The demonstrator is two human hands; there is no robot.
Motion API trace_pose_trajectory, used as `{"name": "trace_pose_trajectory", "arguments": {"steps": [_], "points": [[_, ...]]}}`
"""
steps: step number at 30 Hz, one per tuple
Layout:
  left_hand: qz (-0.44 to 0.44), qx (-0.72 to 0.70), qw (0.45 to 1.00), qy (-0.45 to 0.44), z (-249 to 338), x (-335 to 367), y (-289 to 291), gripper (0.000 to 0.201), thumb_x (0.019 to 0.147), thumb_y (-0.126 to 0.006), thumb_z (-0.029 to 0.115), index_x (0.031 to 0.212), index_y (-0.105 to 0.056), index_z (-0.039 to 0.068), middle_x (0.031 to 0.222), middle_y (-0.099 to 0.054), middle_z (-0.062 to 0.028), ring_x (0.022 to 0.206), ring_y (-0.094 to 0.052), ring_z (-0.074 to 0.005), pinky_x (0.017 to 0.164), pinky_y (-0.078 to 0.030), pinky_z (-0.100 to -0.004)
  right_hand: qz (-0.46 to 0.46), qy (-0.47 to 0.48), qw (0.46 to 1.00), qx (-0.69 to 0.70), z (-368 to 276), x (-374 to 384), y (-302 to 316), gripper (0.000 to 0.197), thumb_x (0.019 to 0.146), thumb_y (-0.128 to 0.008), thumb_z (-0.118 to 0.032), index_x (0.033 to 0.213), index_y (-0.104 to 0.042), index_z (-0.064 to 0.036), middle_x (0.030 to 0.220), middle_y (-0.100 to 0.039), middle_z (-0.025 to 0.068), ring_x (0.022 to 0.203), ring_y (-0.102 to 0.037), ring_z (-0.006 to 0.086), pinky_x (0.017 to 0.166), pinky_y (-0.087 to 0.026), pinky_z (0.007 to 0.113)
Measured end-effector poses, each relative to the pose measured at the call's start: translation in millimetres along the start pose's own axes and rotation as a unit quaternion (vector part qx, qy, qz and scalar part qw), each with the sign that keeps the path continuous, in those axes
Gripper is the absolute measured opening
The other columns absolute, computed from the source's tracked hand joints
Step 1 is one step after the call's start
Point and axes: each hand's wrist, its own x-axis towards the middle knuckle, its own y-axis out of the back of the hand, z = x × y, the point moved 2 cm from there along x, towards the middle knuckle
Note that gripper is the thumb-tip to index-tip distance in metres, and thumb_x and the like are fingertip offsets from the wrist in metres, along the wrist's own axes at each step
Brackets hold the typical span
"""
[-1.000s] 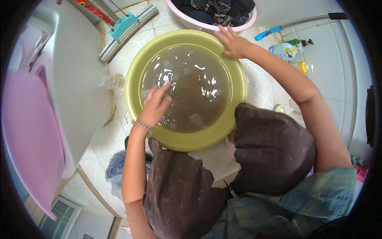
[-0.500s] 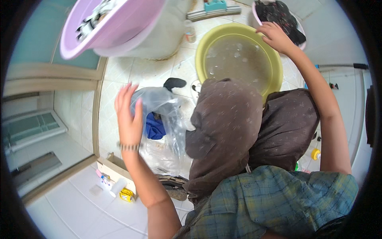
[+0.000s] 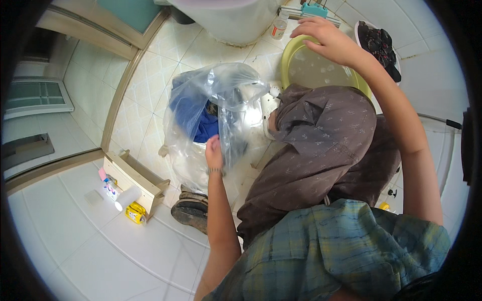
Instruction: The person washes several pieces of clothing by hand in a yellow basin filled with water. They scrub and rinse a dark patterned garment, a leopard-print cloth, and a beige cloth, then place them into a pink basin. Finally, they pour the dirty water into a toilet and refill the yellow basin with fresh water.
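A person's left hand [image 3: 214,151], fingers closed, grips the rim of a clear plastic bag [image 3: 216,110] of clothes on the tiled floor; it looks soft, crinkly, light. The right hand [image 3: 329,39], loosely open, rests on the far yellow basin [image 3: 288,65].

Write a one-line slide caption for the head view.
Left hand reaches into a clear plastic bag of clothes while the right hand rests on the yellow-green basin.

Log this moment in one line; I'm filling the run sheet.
left hand: reaching into clear plastic bag of clothes | right hand: on rim of yellow-green round plastic basin
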Motion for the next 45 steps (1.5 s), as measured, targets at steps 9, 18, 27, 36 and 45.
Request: {"name": "trace_pose_trajectory", "arguments": {"steps": [9,18,27,36,45], "points": [[0.127,-0.071,0.962,0.229,-24,155,-39,0.045,0.079,-0.066,0.017,0.117,-0.046,0.004,0.11,-0.054,-0.0086,0.086,-0.055,-0.0185,0.065,-0.048,-0.028,-0.06,-0.039,0.994,0.088,-46,12,-24,0.024,0.081,-0.05,-0.011,0.104,-0.058,-0.0069,0.108,-0.056,0.0142,0.11,-0.046,0.0294,0.097,-0.035,0.038],[0.23,0.233,0.945,-0.012,-13,124,-34,0.016,0.076,-0.065,0.007,0.086,-0.055,0.001,0.069,-0.054,-0.0028,0.062,-0.055,-0.0148,0.063,-0.048,-0.0312,-0.061,-0.063,0.991,0.105,-41,8,-29,0.023,0.081,-0.05,-0.01,0.102,-0.059,-0.006,0.101,-0.058,0.0127,0.101,-0.051,0.0299,0.092,-0.038,0.038],[0.14,-0.153,0.978,-0.001,48,10,28,0.014,0.084,-0.059,0.007,0.095,-0.05,0.006,0.081,-0.056,-0.0014,0.067,-0.052,-0.0078,0.058,-0.048,-0.0228,-0.06,0.018,0.993,0.102,-52,8,-50,0.021,0.08,-0.051,-0.011,0.097,-0.061,-0.0052,0.095,-0.06,0.0116,0.098,-0.052,0.0278,0.091,-0.039,0.039],[0.067,-0.285,0.956,-0.027,170,-76,56,0.015,0.086,-0.056,0.01,0.099,-0.047,0.009,0.094,-0.058,-0.0048,0.083,-0.056,-0.0121,0.075,-0.049,-0.0278,-0.059,0.039,0.987,0.143,-68,2,-33,0.02,0.079,-0.052,-0.009,0.096,-0.06,-0.0058,0.094,-0.061,0.0087,0.099,-0.052,0.0259,0.092,-0.038,0.038],[-0.048,-0.121,0.991,0.026,180,-117,102,0.017,0.083,-0.06,0.008,0.097,-0.05,0.007,0.087,-0.052,0.0012,0.086,-0.051,-0.0097,0.078,-0.042,-0.0261,-0.074,0.05,0.989,0.118,-66,-12,-32,0.021,0.078,-0.052,-0.008,0.098,-0.06,-0.0062,0.097,-0.06,0.0088,0.101,-0.051,0.0257,0.094,-0.036,0.036]]}}
